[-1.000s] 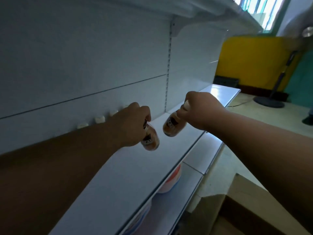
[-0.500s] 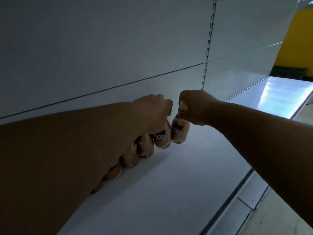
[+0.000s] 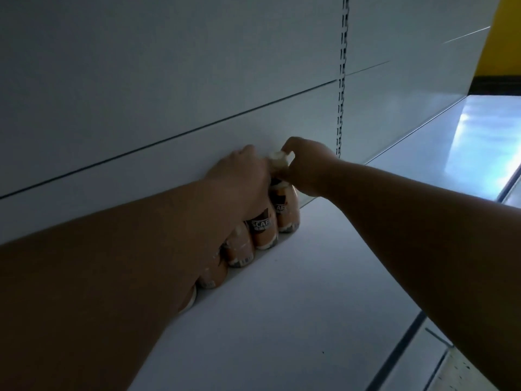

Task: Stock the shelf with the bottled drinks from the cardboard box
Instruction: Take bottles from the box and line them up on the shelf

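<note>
A row of small orange-brown bottled drinks [image 3: 239, 249] with dark labels stands along the back wall of the white shelf [image 3: 296, 292]. My left hand [image 3: 239, 182] grips the top of the second bottle from the right [image 3: 263, 230], which rests on the shelf. My right hand [image 3: 304, 165] pinches the white cap of the rightmost bottle [image 3: 286, 213], also standing on the shelf and touching its neighbour. My left forearm hides the bottles further left. The cardboard box is out of view.
The slotted upright [image 3: 341, 80] of the shelf unit runs down the back panel just right of the bottles. The shelf continues to the right, brightly lit [image 3: 479, 142]. A yellow wall [image 3: 504, 38] shows at the far right. A lower shelf edge [image 3: 439, 359] is at bottom right.
Both hands carried their bottles in from mid-air toward the back wall and lowered them onto the shelf at the right end of the row. The view moved closer.
</note>
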Motion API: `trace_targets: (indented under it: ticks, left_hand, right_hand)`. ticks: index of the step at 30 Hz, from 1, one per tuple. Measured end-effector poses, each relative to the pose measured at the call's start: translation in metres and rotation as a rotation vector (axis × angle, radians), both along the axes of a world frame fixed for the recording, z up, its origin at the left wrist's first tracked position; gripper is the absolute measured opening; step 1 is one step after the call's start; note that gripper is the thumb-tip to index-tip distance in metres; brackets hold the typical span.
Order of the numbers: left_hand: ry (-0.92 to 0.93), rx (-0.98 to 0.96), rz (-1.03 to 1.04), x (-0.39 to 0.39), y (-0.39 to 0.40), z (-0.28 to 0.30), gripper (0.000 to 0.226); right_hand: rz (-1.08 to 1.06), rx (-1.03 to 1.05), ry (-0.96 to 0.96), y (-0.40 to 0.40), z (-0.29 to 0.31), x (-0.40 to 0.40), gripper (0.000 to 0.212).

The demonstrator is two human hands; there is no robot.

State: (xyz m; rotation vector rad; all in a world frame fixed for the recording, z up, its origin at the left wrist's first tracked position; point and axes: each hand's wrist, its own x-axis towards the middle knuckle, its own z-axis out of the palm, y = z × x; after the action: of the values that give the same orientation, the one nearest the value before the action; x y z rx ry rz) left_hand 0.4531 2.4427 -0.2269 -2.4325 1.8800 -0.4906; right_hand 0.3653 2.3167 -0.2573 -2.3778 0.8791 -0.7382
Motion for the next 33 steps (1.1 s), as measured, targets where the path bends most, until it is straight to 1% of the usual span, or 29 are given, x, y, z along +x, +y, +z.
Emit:
trace_targets:
  ticks: [2,5,7,9,11,13,15,17,19,22,25,28,30,33]
  left_hand:
    - [-0.055,-0.056,-0.005,-0.005,0.007,-0.004,0.029]
    - [-0.149,-0.118,0.009,-0.015,0.026,-0.001,0.037]
    - [-0.159,-0.125,-0.007,-0.022,0.045,0.006,0.040]
    - [-0.149,-0.147,-0.079,-0.035,0.070,0.012,0.041]
    - [-0.105,-0.174,-0.174,-0.053,0.101,0.018,0.045]
    - [-0.034,-0.217,-0.223,-0.074,0.128,0.021,0.038]
    - [0.101,-0.252,-0.245,-0.097,0.154,0.023,0.032]
    - [0.242,-0.255,-0.267,-0.124,0.179,0.022,0.031]
    - [0.293,-0.279,-0.322,-0.154,0.201,0.015,0.030]
    - [0.464,-0.199,-0.456,-0.200,0.232,-0.007,0.026]
    - [0.566,-0.098,-0.549,-0.243,0.255,-0.043,0.028]
    - [0.681,0.006,-0.604,-0.285,0.266,-0.072,0.026]
    - [0.703,0.049,-0.636,-0.310,0.266,-0.091,0.026]
    - [0.687,0.149,-0.688,-0.350,0.262,-0.124,0.025]
  right_hand:
    - [-0.009,-0.025,-0.006,0.006,-0.001,-0.004,0.039]
    - [-0.055,-0.156,0.045,0.020,0.009,-0.022,0.053]
    - [-0.067,-0.229,0.108,0.035,0.025,-0.039,0.055]
    - [-0.075,-0.273,0.152,0.060,0.045,-0.060,0.051]
    - [-0.095,-0.318,0.163,0.098,0.063,-0.088,0.048]
    - [-0.131,-0.346,0.175,0.136,0.070,-0.116,0.045]
    - [-0.179,-0.364,0.225,0.177,0.073,-0.147,0.045]
    - [-0.246,-0.387,0.279,0.219,0.077,-0.183,0.046]
    - [-0.305,-0.414,0.317,0.258,0.082,-0.221,0.044]
    - [-0.416,-0.382,0.345,0.309,0.082,-0.278,0.040]
    - [-0.510,-0.319,0.394,0.349,0.070,-0.327,0.038]
    - [-0.607,-0.265,0.402,0.373,0.048,-0.368,0.038]
    - [-0.658,-0.227,0.408,0.382,0.029,-0.392,0.036]
    - [-0.726,-0.163,0.448,0.390,-0.009,-0.428,0.036]
